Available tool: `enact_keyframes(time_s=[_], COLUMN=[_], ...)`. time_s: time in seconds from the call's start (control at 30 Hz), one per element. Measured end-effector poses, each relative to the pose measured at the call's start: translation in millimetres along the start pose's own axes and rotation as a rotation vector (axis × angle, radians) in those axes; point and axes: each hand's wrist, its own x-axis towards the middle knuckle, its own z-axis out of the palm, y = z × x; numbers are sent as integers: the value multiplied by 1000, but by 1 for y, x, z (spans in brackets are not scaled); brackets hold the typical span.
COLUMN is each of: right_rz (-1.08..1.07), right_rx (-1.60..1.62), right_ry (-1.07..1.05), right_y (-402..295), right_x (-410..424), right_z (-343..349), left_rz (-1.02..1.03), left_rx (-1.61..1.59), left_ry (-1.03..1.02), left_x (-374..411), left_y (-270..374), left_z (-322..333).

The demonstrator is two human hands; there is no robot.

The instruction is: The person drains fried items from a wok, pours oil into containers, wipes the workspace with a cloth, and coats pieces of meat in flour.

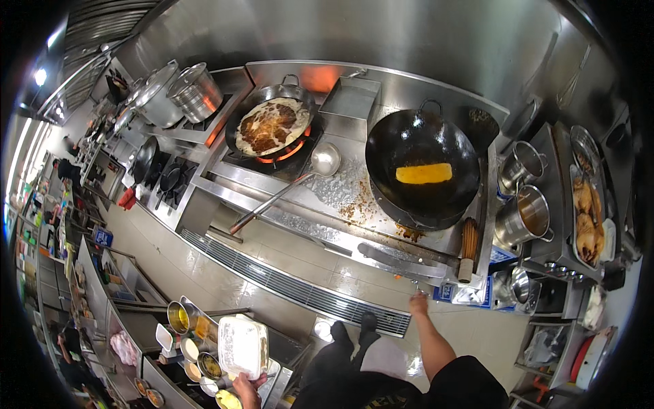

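My left hand (pixel 247 387) grips the lower end of a white rectangular plastic container (pixel 243 345), held above the seasoning counter at the bottom. Just below the range's front edge is my right hand (pixel 418 303), its fingers bunched near a control knob; whether it touches the knob is unclear. A long yellow piece of food (pixel 424 174) lies in the black wok (pixel 409 138) at the right. In the wok at the left (pixel 232 120), brown liquid foams (pixel 268 128) over an orange flame. Between the woks rests a metal ladle (pixel 325 159), its handle jutting over the front edge.
A bamboo wok brush (pixel 468 245) lies at the range's right edge. Metal pots (pixel 523 214) and a tray of cooked poultry (pixel 587 220) stand farther right. Seasoning bowls (pixel 209 365) crowd the lower-left counter. A floor drain grate (pixel 306 286) runs before my feet. Several people are at the far left.
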Motion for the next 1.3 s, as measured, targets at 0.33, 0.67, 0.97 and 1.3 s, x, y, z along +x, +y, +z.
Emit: enact_keyframes(time_s=[0.33,0.67,0.97,1.3], right_rz=[-610,-879,-508,-511], right_rx=[803,841,7,-251], right_ry=[-405,-48,190,-20], right_y=[-326,-551,-640,-672], right_x=[-8,93,467,497], right_z=[-230,-309,-336,-261], left_rz=[134,100,131,186], left_rx=[-18,-33,287,27], left_ry=[8,-24,91,61], left_x=[28,97,228,207], left_y=[4,40,-19,28], left_z=[33,100,73,57])
